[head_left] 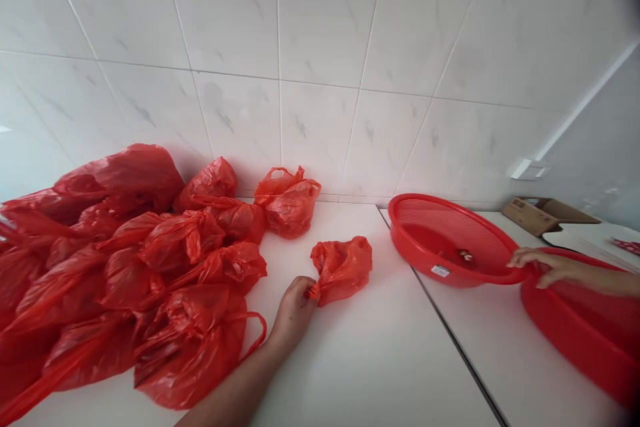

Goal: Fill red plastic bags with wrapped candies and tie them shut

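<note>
Left hand (297, 310): grip pinching red bag (346, 272)
Red bag: on worktop (390, 353), between bag pile (185, 280) and far basket (425, 250)
Right hand (555, 269): at near basket (565, 327) rim, grip cannot be told
Sticker (440, 271): on far basket, writing too small to read

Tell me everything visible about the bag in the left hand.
The red bag looks like thin, shiny plastic, crumpled and bulging. It rests on the white tabletop, right of the piled bags and apart from them. The left hand pinches it at its lower left edge. Its contents can't be made out.
</note>
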`<state>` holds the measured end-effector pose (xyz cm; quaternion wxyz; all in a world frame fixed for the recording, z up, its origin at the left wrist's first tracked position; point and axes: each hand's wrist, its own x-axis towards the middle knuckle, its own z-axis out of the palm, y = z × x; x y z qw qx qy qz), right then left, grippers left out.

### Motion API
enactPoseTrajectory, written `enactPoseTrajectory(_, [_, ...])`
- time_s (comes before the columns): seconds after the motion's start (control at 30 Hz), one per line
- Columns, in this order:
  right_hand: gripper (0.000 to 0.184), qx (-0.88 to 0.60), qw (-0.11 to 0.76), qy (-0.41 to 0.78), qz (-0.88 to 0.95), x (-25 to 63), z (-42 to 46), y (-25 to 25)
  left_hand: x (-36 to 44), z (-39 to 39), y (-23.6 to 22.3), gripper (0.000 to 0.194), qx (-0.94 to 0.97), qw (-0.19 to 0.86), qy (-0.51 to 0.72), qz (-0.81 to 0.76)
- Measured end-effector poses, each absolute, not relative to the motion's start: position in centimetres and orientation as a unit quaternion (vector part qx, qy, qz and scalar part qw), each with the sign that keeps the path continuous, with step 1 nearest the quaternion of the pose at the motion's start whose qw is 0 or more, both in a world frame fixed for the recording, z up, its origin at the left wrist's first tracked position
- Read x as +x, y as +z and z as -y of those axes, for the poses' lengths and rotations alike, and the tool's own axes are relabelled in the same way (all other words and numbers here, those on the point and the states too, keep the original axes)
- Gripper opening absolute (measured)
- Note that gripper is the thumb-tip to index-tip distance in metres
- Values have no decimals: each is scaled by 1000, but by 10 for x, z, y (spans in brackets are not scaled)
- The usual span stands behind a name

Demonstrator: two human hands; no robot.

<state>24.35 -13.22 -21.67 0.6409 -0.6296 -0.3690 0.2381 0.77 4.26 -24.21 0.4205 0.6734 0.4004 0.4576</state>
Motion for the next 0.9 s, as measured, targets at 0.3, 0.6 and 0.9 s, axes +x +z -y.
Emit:
enactPoseTrajectory(0.3, [41,-671,481,353,440,225,70,-224,7,-56,-243,12,597,455,489,-444])
enactPoseTrajectory(0.6, [61,-699,474,238,480,187,-27,-222,7,-67,-235,17,527,518,520,-428])
enactPoseTrajectory(0.9, [38,-677,484,245,497,179,-54,-228,20,-104,-236,18,459,509,583,-436])
